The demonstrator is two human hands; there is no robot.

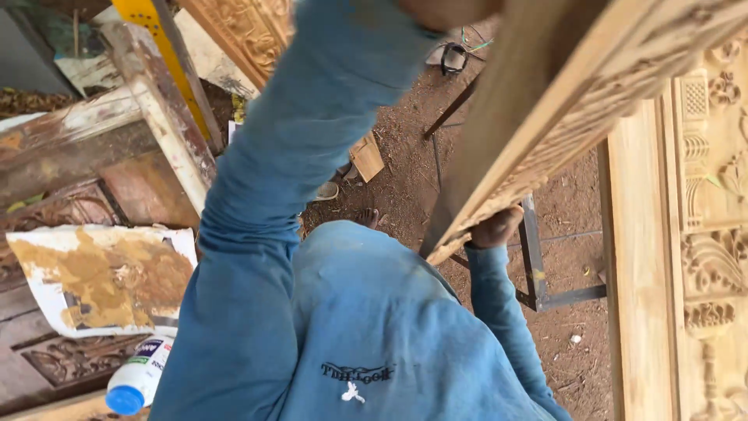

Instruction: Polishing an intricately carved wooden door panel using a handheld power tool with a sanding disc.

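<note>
In the head view the person, in a blue long-sleeved shirt, carries a long carved wooden board [545, 117] that runs from the upper right down toward the body. The right hand [496, 228] grips the lower end of this board from below, fingers closed around its edge. The left hand [444, 12] is raised at the top edge, cut off by the frame, so I cannot tell if it is open or closed. To hold the board well, I judge both hands should support it under the plain side, away from the carving. I count one carved door panel [713, 257] at the right, one white bottle with blue cap [140, 376], and one stained sheet [101, 277] at the left.
</note>
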